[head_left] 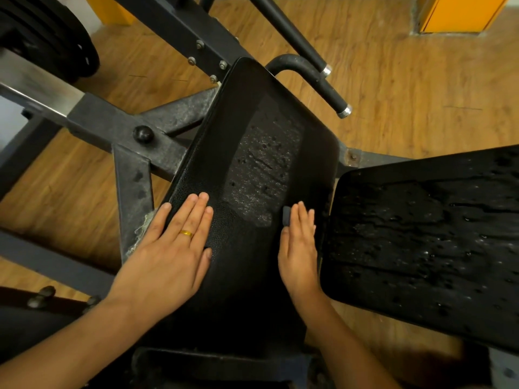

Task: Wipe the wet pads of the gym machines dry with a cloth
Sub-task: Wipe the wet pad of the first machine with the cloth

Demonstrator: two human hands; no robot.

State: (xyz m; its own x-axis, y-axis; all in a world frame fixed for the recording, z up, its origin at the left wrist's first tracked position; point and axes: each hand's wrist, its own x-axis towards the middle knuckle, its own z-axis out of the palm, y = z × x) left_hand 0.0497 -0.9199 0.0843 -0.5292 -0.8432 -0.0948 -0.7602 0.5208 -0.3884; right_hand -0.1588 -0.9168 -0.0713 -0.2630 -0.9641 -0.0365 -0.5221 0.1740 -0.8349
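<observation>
The side pad (421,234) on the right is beaded with water, seemingly unwiped; the middle pad (261,164) keeps a wet patch down its centre; the left grip (174,242) presses flat on it, holding nothing; the right grip (299,248) lies straight-fingered against a small grey scrap (286,216), perhaps the cloth; wiping the middle pad seems in hand; next, a sweep over that patch.

Left hand (174,248) flat on left side of pad (252,88), fingers straight, gold ring (186,233) on one. Right hand (299,248) on pad's right side, fingers straight, small grey cloth (286,216) at fingertips. Wet patch (264,169) just beyond hands. Second pad (421,248) at right, droplets all over. Wood floor (407,94) beneath.
</observation>
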